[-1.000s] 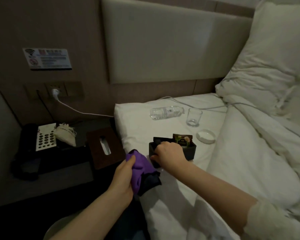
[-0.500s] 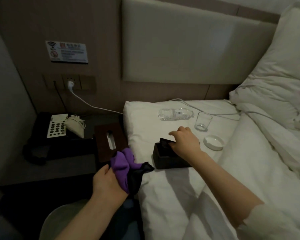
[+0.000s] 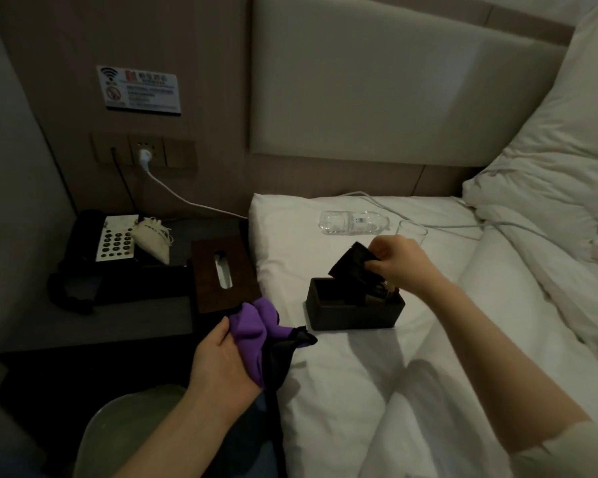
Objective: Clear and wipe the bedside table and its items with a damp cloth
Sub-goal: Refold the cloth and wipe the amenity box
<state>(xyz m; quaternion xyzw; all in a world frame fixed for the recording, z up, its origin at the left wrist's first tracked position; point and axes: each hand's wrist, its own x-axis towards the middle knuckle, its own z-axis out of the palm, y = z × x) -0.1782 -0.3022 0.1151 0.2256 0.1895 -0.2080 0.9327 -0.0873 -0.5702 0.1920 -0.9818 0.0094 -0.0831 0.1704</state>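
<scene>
My left hand (image 3: 221, 360) grips a bunched purple and black cloth (image 3: 259, 326) over the gap between bed and bedside table (image 3: 94, 326). My right hand (image 3: 399, 262) pinches a dark packet (image 3: 351, 265) lifted partly out of a dark open box (image 3: 354, 312) that stands on the white bed (image 3: 359, 391). More packets stay inside the box under my hand. On the bedside table sit a black phone (image 3: 94, 246), a small cream drawstring pouch (image 3: 152, 241) and a brown tissue box (image 3: 221, 274).
A clear water bottle (image 3: 354, 222) lies on the bed beyond the box, with a drinking glass (image 3: 411, 232) partly hidden behind my right hand. A white cable (image 3: 183, 198) runs from the wall socket onto the bed. A pale bin (image 3: 125, 436) stands below.
My right hand has pulled a dark packet up out of the box. My left hand with the cloth has dropped a little toward me. The view has shifted left.
</scene>
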